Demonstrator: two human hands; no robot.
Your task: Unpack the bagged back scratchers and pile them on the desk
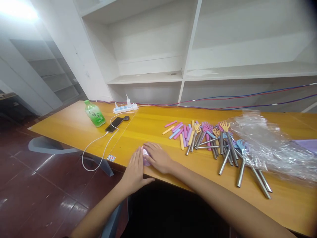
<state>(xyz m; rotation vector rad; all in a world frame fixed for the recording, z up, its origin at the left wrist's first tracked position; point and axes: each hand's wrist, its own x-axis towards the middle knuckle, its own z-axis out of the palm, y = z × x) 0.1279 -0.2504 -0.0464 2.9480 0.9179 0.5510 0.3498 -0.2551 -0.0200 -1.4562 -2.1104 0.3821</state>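
Observation:
At the table's near edge, both hands lie close together over a small pale purple piece [146, 159], mostly covered, so its kind cannot be made out. My left hand [135, 168] rests along its left side, fingers stretched and side by side, thumb apart. From the right, my right hand [158, 158] reaches across it with fingers lying flat on its top. To the right lie several extendable back scratchers [230, 145] with metal shafts and coloured claw heads. Between them and my hands are several loose coloured handle sleeves [182, 132] in pink, purple, yellow and blue.
A heap of clear plastic bags [269, 142] covers the table's right part. At the left stand a green bottle [95, 114], a phone [114, 125] with a white cable hanging over the edge, and a power strip [125, 108]. White shelves [148, 77] rise behind the wooden table [141, 129].

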